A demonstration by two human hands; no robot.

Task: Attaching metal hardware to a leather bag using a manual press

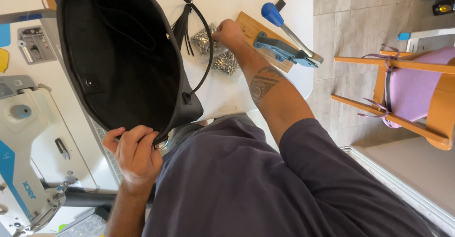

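A large black leather bag (118, 52) lies open on the white table (227, 99), showing its dark inside and a thin loop handle (206, 33). My left hand (135, 154) grips the bag's near rim at the lower edge. My right hand (227, 31) reaches across the table, and its fingers are closed on a small clear packet of silvery metal studs (203, 40). A second such packet (225, 62) lies just beside my wrist.
A blue-handled hand press (284, 43) sits on a wooden board (256, 31) past my right hand. A white sewing machine (28, 137) stands at the left. To the right, on the tiled floor, is a wooden chair (407, 90) with a pink cushion.
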